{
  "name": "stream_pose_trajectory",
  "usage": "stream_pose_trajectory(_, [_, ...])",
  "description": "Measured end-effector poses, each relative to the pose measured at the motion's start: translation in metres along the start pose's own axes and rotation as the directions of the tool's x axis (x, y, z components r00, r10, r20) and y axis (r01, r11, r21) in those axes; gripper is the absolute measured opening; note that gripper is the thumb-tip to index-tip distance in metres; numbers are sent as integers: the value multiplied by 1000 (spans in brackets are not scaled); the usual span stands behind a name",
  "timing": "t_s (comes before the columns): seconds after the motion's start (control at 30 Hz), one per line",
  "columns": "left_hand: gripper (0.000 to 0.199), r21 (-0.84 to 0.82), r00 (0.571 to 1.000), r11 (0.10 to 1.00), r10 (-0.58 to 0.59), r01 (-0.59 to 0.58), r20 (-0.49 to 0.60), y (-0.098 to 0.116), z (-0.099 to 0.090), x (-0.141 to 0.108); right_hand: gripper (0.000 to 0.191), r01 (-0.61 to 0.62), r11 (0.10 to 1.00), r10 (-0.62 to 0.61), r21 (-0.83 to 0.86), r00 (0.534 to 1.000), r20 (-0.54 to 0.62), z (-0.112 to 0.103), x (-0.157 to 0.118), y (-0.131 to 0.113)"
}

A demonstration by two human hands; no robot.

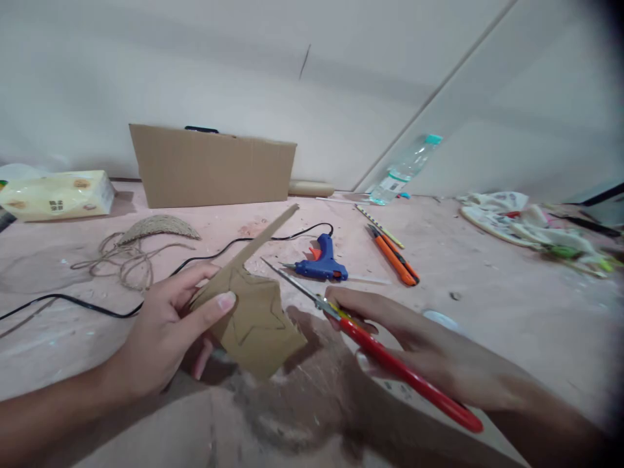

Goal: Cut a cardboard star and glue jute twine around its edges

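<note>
My left hand (168, 328) grips a piece of cardboard (266, 351), thumb on top and fingers behind. A star outline is drawn on it in dark lines, and a narrow strip juts from its upper edge. The right edge is cut unevenly. In my right hand (414, 331) is a pair of red-handled scissors (370, 348), its blades pointing up and left beside the cardboard. I see a gap between the blade tips and the star's upper edge. Just beyond lies a blue hot glue gun (322, 260) with an orange trigger.
An orange utility knife (392, 257) and a dotted stick (380, 226) lie right of the glue gun. Behind stand a cardboard box (214, 168) and a leaning plastic bottle (402, 172). Twine (129, 257), a black cord (234, 242) and a tissue pack (58, 194) are left; cloth scraps (526, 224) lie right.
</note>
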State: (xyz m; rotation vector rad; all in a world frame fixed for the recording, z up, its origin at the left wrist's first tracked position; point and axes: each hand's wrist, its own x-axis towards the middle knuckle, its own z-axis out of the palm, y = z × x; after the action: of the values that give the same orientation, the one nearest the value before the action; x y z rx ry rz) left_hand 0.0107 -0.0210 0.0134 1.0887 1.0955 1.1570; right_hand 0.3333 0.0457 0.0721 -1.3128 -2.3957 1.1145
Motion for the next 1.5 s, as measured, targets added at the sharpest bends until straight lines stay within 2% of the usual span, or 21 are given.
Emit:
stream_pose_trajectory(0.1, [51,-42,994,997,-67,71,81,-6,2,-7,48,-55,993,44,103,993,111,12,2,-15])
stream_pose_trajectory(0.2, [52,-44,969,987,-143,155,203,-11,5,-12,32,-86,978,48,189,979,197,19,4,-28])
stream_pose_trajectory(0.33, [56,7,936,978,-200,207,288,-7,10,-16,31,-138,949,66,284,967,246,25,2,-36])
stream_pose_trajectory(0.47, [56,24,937,977,-210,212,279,-3,14,-18,41,-197,895,80,399,953,291,29,2,-37])
stream_pose_trajectory(0.67, [54,28,950,970,-244,243,198,-6,15,-18,56,-216,889,78,403,940,332,35,4,-32])
stream_pose_trajectory(0.8, [52,-68,946,953,-284,297,154,-6,14,-18,63,-175,914,63,366,952,299,37,6,-30])
stream_pose_trajectory(0.9, [48,-129,957,956,-244,264,154,-7,15,-18,67,-205,915,106,348,953,283,36,7,-31])
stream_pose_trajectory(0.97, [49,-136,965,961,-224,242,134,-7,16,-17,73,-165,930,96,329,972,216,35,8,-32])
stream_pose_trajectory(1.1, [54,-118,960,954,-267,276,86,-5,15,-13,78,-40,943,20,331,998,66,34,5,-32])
stream_pose_trajectory(1.2, [57,-56,980,979,-196,197,13,-3,11,-10,78,-19,942,11,335,1000,26,34,4,-28])
stream_pose_trajectory(1.3, [46,-59,988,989,-137,133,-70,0,8,-9,80,-19,953,31,302,999,-33,34,4,-26])
stream_pose_trajectory(1.4, [33,-128,986,980,-159,152,-42,6,8,-8,78,-15,956,25,294,999,-31,33,5,-27])
stream_pose_trajectory(1.5, [38,-131,985,977,-172,168,-19,11,10,-8,87,-11,935,3,354,1000,24,31,4,-28])
